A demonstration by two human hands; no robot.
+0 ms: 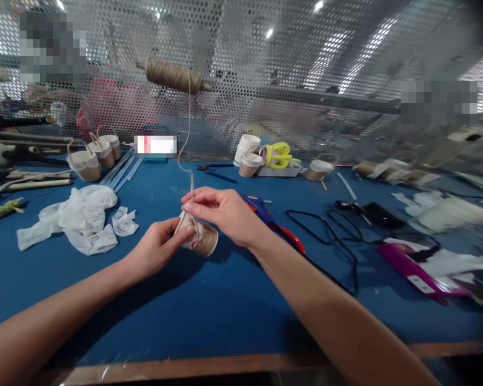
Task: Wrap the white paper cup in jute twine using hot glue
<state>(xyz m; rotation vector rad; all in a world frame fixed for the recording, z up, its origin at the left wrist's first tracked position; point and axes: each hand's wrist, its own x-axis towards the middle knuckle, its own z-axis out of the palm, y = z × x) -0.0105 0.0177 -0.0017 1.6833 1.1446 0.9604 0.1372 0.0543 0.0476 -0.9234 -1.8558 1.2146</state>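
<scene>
My left hand grips a small paper cup that is tipped on its side, with brown twine wound round its lower part. At the cup's upper edge, my right hand pinches the twine between thumb and fingers. This strand runs up to a spool of twine hanging on a rod in front of the mesh panel. Beyond my right hand lies a blue hot glue gun, partly hidden by the hand and forearm.
Small twine-wrapped baskets stand at back left, near crumpled white lace. Pliers, stacked paper cups and yellow-handled scissors are at the back. A black cable and a purple power strip lie on the right.
</scene>
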